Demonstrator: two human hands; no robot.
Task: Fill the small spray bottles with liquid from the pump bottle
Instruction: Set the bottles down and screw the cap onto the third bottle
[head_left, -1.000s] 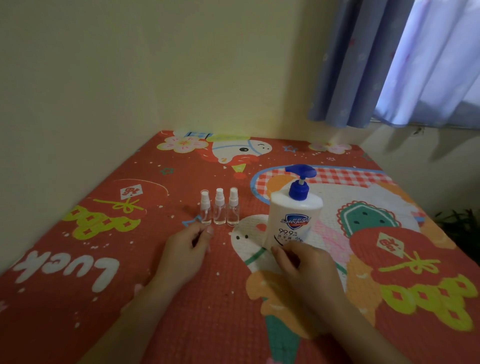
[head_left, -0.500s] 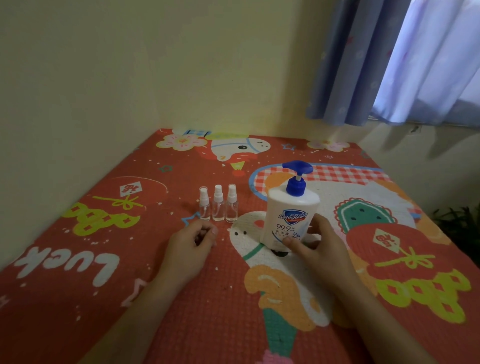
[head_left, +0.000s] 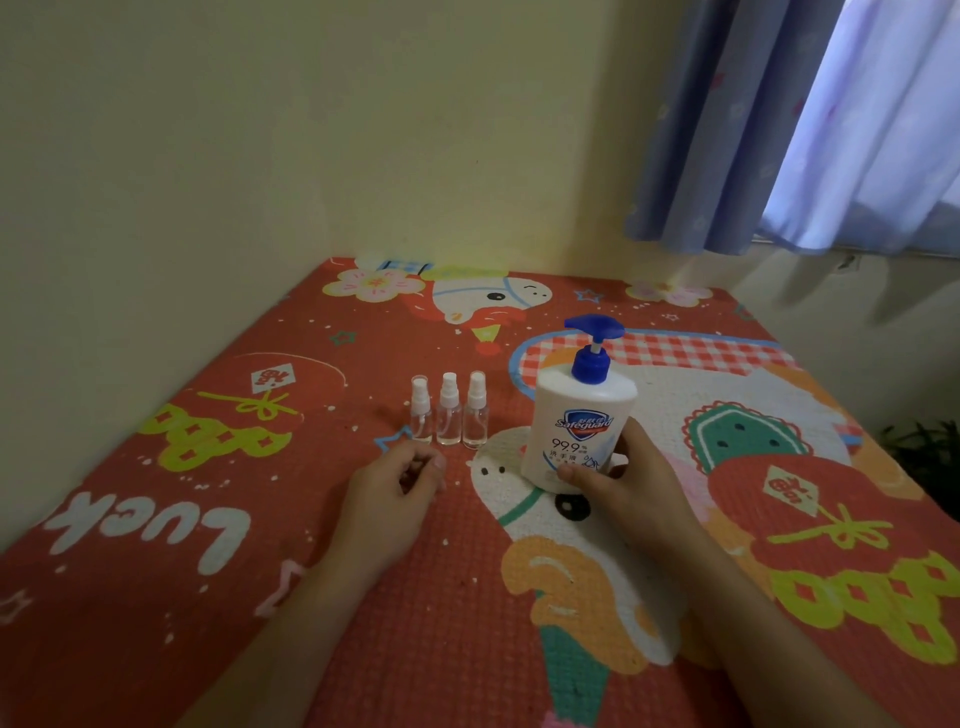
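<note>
Head view puts the pump bottle (head_left: 576, 421) just right of centre, standing upright on the patterned mat (head_left: 208, 519). Its white body carries a blue Safeguard label and its blue pump head (head_left: 593, 332) sits raised on its stem, nozzle pointing left. Your right hand (head_left: 631, 486) holds the bottle low down: the thumb lies across the front near the base and the fingers wrap round the right side, so that grip is closed on the bottle.

Just to the left of it stand the three small spray bottles (head_left: 449, 410), upright in a tight row, side by side and nearly touching, each clear-bodied with a white spray top. They look mostly unfilled, though the light is dim and a little liquid at the bottom cannot be ruled out. They stand apart from the pump bottle and from both of your hands.

Your left hand (head_left: 395, 493) rests on the mat just in front of the spray bottles, fingers loosely curled and holding nothing, its grip slack.

Under everything, the red mat shows cartoon animals, a checked patch, green knot shapes and white lettering. It fills the corner where two cream walls (head_left: 260, 156) meet. At upper right a blue curtain (head_left: 779, 130) hangs beside a paler, lit one, and some dark leaves (head_left: 924, 447) show at the right edge.
</note>
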